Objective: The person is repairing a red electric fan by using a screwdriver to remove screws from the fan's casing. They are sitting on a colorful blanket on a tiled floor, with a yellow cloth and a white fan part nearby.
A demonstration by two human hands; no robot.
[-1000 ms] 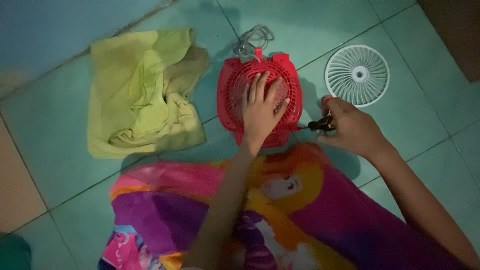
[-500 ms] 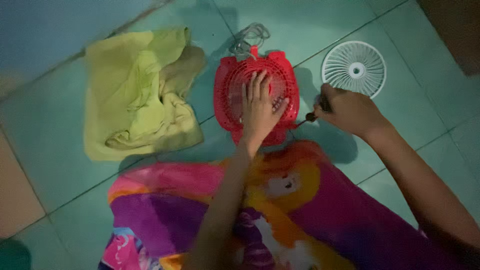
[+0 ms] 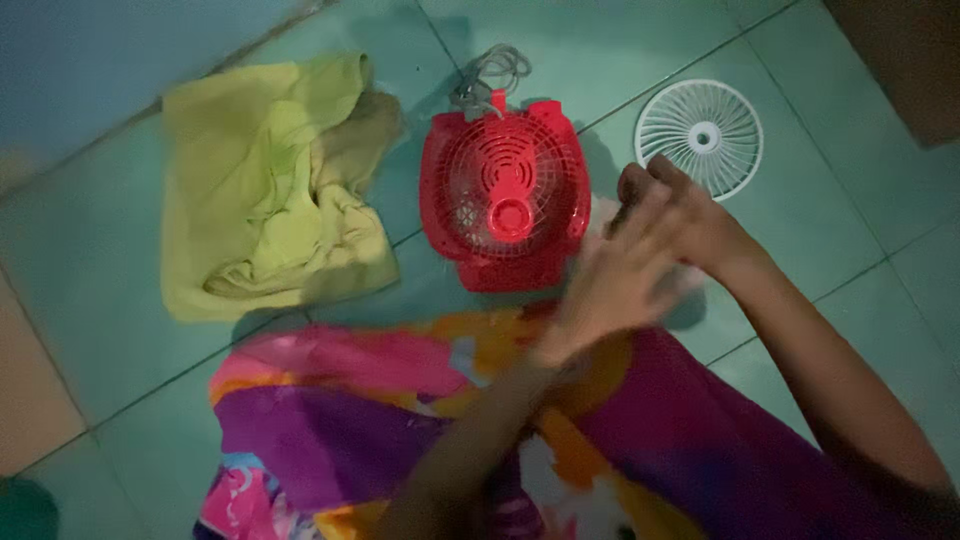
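A red plastic fan housing [image 3: 505, 195] lies flat on the green tiled floor, grille facing up, with its grey cord [image 3: 488, 75] bunched at the far side. My left hand [image 3: 610, 285] is off the fan and blurred with motion just to its right, fingers spread, overlapping my right hand [image 3: 695, 225]. My right hand is curled beside the fan's right edge. A thin dark tool [image 3: 620, 215] pokes out of its fingers, mostly hidden.
A white round fan grille [image 3: 700, 135] lies to the right of the red housing. A crumpled yellow-green cloth [image 3: 270, 185] lies to its left. A bright pink, purple and orange patterned fabric [image 3: 400, 420] covers my lap in the foreground.
My left hand has lifted off the red fan and swung right to my right hand. The right hand has drawn slightly back from the fan's edge.
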